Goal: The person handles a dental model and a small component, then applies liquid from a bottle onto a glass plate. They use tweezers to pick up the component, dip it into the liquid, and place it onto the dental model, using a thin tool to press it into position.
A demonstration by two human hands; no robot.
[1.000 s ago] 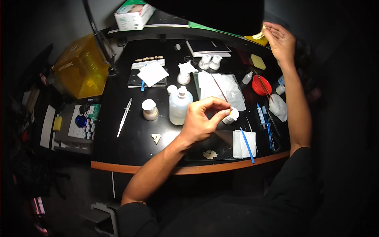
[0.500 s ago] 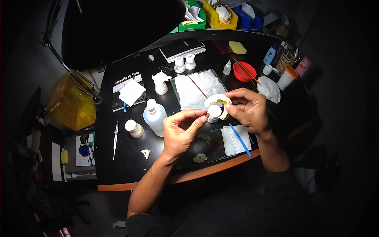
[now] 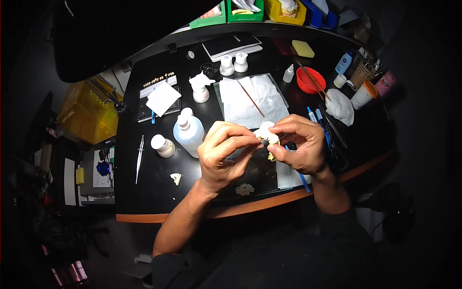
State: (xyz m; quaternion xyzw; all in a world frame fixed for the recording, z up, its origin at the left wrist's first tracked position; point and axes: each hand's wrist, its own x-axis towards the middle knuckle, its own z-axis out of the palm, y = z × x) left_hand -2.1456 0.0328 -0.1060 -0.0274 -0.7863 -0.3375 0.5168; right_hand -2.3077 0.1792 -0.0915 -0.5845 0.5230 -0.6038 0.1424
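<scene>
Between finger and thumb, my right hand [image 3: 303, 147] holds a pale yellow-white dental cast [image 3: 272, 153] over the front of the desk. My left hand [image 3: 228, 151] is pinched on a small dark piece [image 3: 264, 142] that touches or nearly touches the cast; its exact shape is too small to tell. The fingers of both hands almost meet and cover part of the cast. Just left of my left hand stands a clear bottle [image 3: 188, 132] with a white cap.
White paper [image 3: 250, 101] with a brush lies beyond my hands. A red bowl [image 3: 310, 80] stands behind them. Left are a white-lidded jar [image 3: 162, 145], tweezers [image 3: 139, 159] and a small cast piece [image 3: 176, 178]. Blue-handled tools [image 3: 320, 126] lie right. A dark lamp [image 3: 130, 33] hangs overhead.
My hands have come together, bringing the small piece to the cast, which has turned. The view has shifted, so the desk's objects appear at slightly different places.
</scene>
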